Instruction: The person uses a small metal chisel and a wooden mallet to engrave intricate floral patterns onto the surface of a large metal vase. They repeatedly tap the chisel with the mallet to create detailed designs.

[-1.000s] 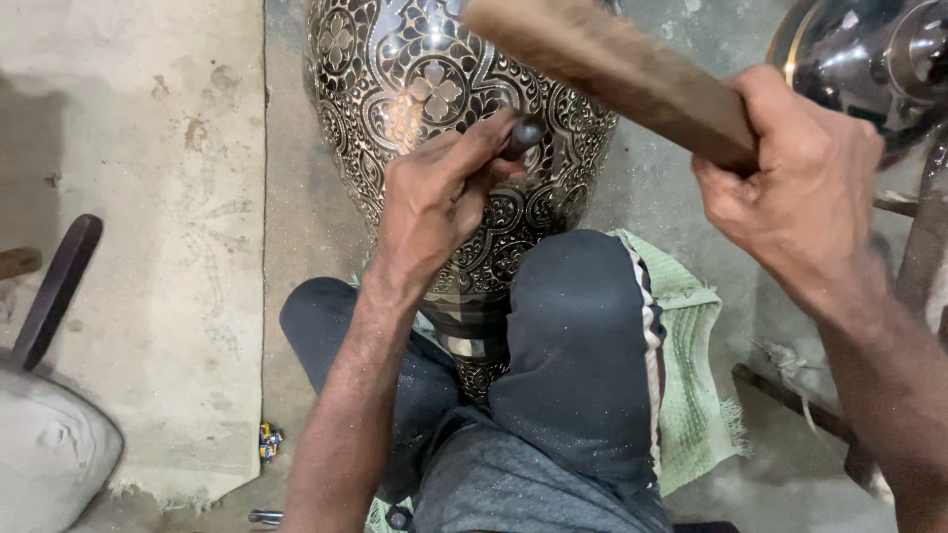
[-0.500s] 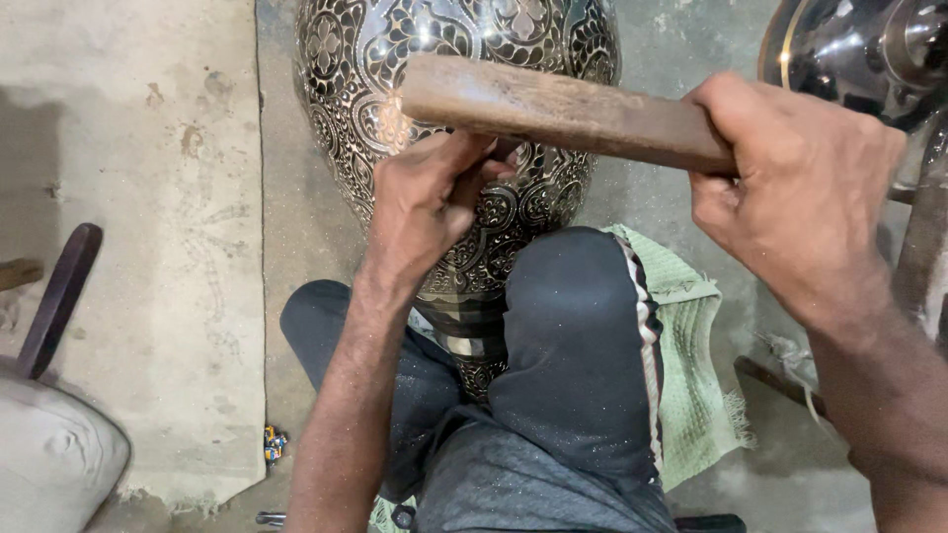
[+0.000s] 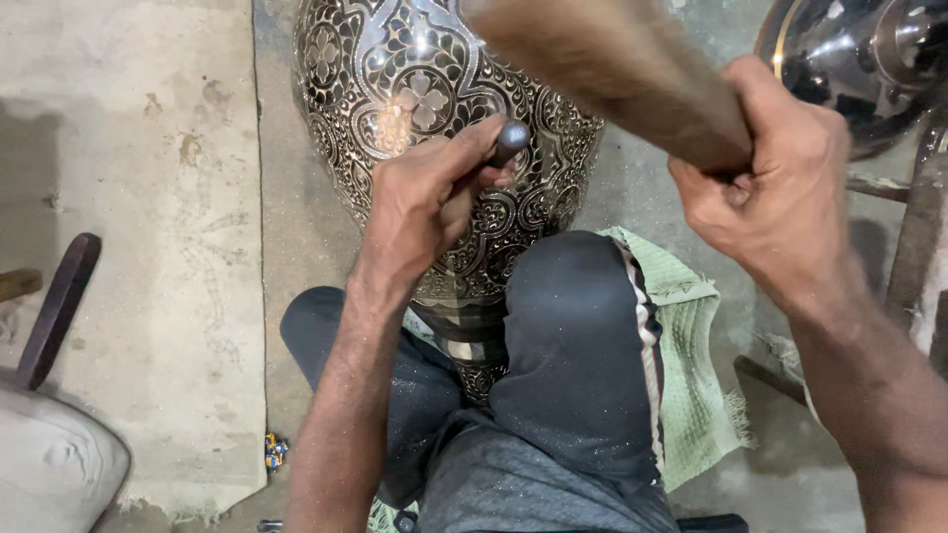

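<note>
A large dark metal vase (image 3: 415,89) with engraved silver floral patterns lies braced between my legs. My left hand (image 3: 425,197) grips a small metal chisel (image 3: 509,138), its tip against the vase's surface and its round head pointing up-right. My right hand (image 3: 775,188) is closed around the handle of a wooden mallet (image 3: 612,69), which is blurred and raised above and to the right of the chisel head. My knee in dark trousers (image 3: 573,336) rests against the vase's narrow neck.
A green cloth (image 3: 691,375) lies under my right leg on the concrete floor. Another shiny dark metal vessel (image 3: 859,59) sits at the top right. A dark wooden handle (image 3: 59,306) and a pale sack (image 3: 49,464) are at the left.
The mallet came down level with the chisel head half a second ago and has now swung back up, blurred. My left hand stays on the chisel against the vase.
</note>
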